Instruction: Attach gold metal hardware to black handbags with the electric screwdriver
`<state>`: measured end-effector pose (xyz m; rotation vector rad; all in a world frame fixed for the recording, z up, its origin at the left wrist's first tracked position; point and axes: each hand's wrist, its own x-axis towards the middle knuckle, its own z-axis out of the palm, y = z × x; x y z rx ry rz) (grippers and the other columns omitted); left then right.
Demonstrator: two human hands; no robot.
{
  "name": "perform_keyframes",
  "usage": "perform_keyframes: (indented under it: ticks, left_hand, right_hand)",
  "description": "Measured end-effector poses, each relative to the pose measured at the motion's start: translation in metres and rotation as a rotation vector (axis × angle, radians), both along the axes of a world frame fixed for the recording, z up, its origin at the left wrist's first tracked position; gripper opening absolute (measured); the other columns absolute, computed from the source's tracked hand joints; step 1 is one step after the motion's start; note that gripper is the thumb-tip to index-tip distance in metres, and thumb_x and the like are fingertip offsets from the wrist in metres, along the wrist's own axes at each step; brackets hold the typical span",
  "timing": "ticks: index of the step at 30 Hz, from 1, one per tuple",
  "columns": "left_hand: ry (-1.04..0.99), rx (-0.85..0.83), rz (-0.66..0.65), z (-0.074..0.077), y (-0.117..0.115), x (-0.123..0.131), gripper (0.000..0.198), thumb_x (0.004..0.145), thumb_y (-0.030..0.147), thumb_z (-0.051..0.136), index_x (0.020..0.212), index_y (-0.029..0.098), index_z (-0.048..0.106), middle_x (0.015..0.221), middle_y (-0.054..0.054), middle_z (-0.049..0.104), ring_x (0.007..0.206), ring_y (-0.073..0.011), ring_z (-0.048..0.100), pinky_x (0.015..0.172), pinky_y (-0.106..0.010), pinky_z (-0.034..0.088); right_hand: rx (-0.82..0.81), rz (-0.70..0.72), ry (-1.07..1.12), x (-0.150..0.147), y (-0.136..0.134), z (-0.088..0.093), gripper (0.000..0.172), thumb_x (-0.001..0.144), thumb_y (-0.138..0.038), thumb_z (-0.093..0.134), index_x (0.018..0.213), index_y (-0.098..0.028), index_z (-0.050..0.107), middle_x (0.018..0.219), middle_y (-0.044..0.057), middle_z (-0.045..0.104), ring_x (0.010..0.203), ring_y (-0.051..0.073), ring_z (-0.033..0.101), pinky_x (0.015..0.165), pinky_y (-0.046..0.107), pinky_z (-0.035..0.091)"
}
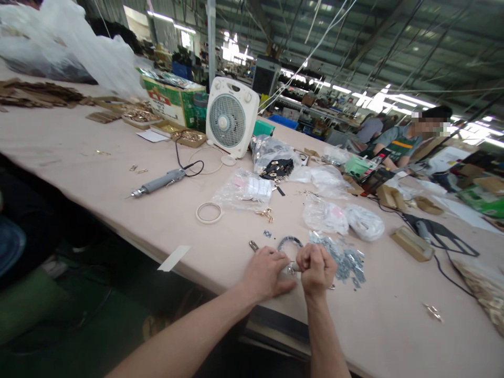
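Note:
Near the table's front edge, my left hand (269,273) rests palm down, fingers together over a small metal piece (291,269) and something pale. Close on its right, my right hand (316,265) is closed in a fist around something I cannot make out. A dark ring-shaped strap (290,240) lies just beyond both hands. Many thin grey metal plates (346,262) are scattered right of my right hand. A small metal clasp (253,245) lies beyond my left hand. What exactly is under the left fingers is hidden.
A grey electric screwdriver (157,182) and a tape roll (208,212) lie to the left. Farther back stand a white fan (230,116) and a green box (173,100). Plastic bags (325,214) and a cardboard tray (412,244) are at the right. A person (405,139) sits beyond.

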<state>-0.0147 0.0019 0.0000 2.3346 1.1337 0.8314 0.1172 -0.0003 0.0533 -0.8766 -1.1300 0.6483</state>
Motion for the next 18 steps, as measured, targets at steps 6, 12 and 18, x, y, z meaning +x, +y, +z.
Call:
perform_keyframes:
  ticks: [6,12,18]
  left_hand:
    - [0.012,-0.012,0.004,0.001,0.0,0.001,0.038,0.082,0.051,0.079,0.111,0.029,0.07,0.116,0.001,0.073,0.111,-0.0267,0.057,0.098,-0.043,0.045]
    - [-0.011,-0.008,0.005,0.001,-0.001,0.001,0.036,0.081,0.047,0.08,0.111,0.029,0.071,0.114,0.0,0.074,0.108,-0.0267,0.058,0.098,-0.043,0.045]
    - [-0.017,-0.019,-0.001,0.005,-0.002,0.0,0.034,0.083,0.052,0.079,0.106,0.028,0.071,0.112,-0.001,0.073,0.108,-0.0269,0.058,0.097,-0.042,0.046]
  right_hand:
    - [0.057,0.0,0.008,-0.001,0.004,-0.005,0.041,0.101,-0.033,0.056,0.063,-0.021,0.047,0.052,-0.008,0.039,0.042,0.008,0.036,0.041,0.022,0.027]
    - [-0.07,0.031,-0.005,-0.005,0.002,-0.016,0.044,0.102,-0.037,0.055,0.063,-0.021,0.043,0.052,-0.007,0.039,0.042,0.008,0.035,0.04,0.022,0.026]
    - [0.221,-0.062,0.054,-0.008,-0.009,0.005,0.038,0.098,-0.029,0.058,0.062,-0.021,0.048,0.05,-0.008,0.036,0.042,0.01,0.036,0.042,0.024,0.03]
